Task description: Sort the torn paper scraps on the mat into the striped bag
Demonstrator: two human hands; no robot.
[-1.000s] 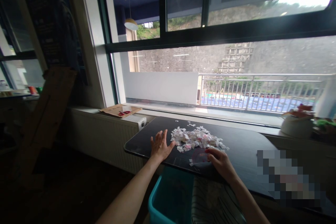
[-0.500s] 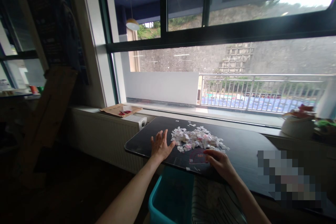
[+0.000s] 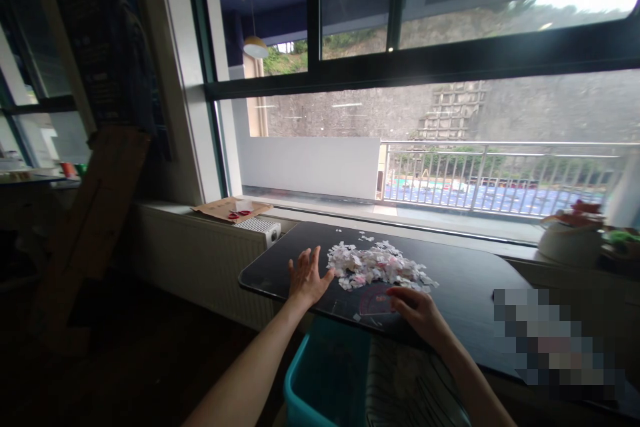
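A heap of small torn paper scraps (image 3: 377, 261) lies on the dark table (image 3: 463, 280). To its left, my left hand (image 3: 307, 279) hovers or rests at the table with fingers spread, holding nothing. My right hand (image 3: 413, 307) is at the near side of the heap, thumb and fingers pinched on the right side of a clear protractor (image 3: 375, 303) with pinkish markings. The protractor is close to the tabletop; whether it lies flat on it I cannot tell. A loose scrap (image 3: 357, 317) sits near the front edge.
Below the table edge stands a turquoise bin (image 3: 300, 373), beside striped fabric (image 3: 390, 380). Red-handled scissors (image 3: 239, 214) lie on brown cardboard (image 3: 210, 211) by the radiator (image 3: 210, 250). A white pot (image 3: 570, 240) stands right on the sill. A blurred patch covers the table's right end.
The protractor has tilted slightly and looks darker in my right hand. The loose scrap near the edge has shifted slightly. My left hand and the heap look the same.
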